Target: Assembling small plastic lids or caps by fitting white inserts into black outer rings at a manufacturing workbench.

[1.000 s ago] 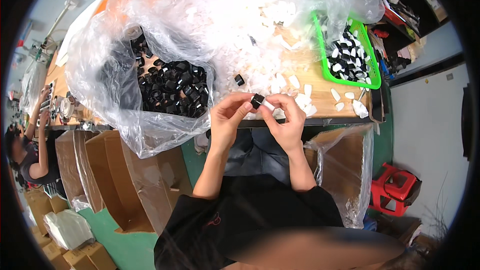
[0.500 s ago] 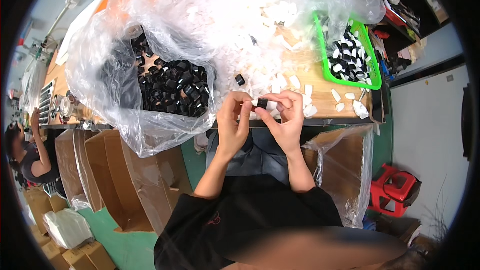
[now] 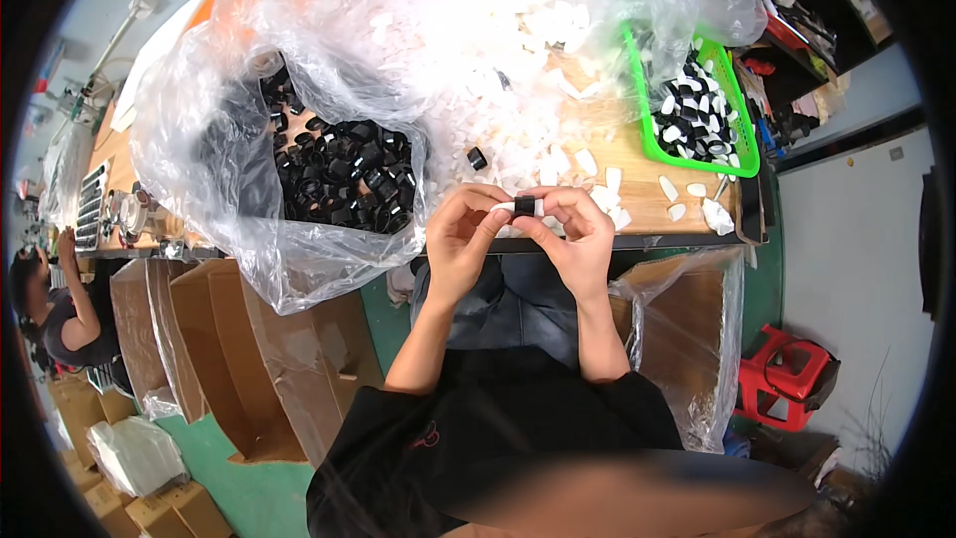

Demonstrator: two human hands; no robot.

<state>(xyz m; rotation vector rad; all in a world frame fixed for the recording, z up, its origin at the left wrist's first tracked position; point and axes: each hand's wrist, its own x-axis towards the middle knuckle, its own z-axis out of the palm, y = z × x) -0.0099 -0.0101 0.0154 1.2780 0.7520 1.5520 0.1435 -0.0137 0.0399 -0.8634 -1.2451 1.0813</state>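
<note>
Just over the table's front edge, both hands meet at a short black ring point(image 3: 524, 206) with a white, tongue-shaped piece point(image 3: 506, 208) through it. White shows on both sides of the ring. My left hand point(image 3: 461, 242) pinches the piece's left end between thumb and fingers. My right hand point(image 3: 578, 239) grips the ring and the right end, thumb below, fingers above. Beyond them lies a loose black ring point(image 3: 477, 157), beside a wide heap of white pieces point(image 3: 468, 70). To the left, a clear plastic bag point(image 3: 299, 274) holds many black rings point(image 3: 349, 174).
A green basket point(image 3: 700, 168) at the right holds black rings with white pieces in them. Several white pieces point(image 3: 668, 187) lie before it. Open cardboard boxes point(image 3: 229, 339) stand below the table at left, a red stool point(image 3: 782, 379) at right. Another person point(image 3: 75, 309) sits far left.
The white piece now shows longer on the left of the black ring, and white is plainer on its right. My hands have spread slightly apart.
</note>
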